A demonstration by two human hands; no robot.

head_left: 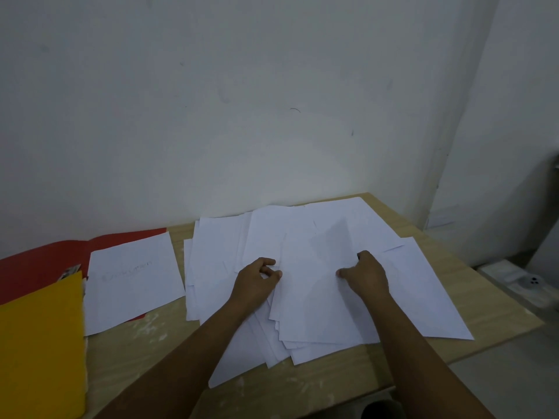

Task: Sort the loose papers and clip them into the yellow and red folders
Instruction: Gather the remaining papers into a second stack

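A spread of loose white papers (302, 258) covers the middle of the wooden table. My left hand (257, 279) lies on the pile with its fingers curled, pinching the left edge of the top sheet (311, 294). At that sheet's right side, my right hand (366, 273) grips it with bent fingers. The red folder (39, 261) lies open at the far left with a single white sheet (133, 276) on its right half. The yellow folder (39, 343) lies shut at the left front, overlapping the red one.
The wooden table (145, 358) ends at a white wall behind and at an edge on the right. A small metal clip (71, 271) shows at the red folder's fold. White boxes (511, 279) sit on the floor to the right.
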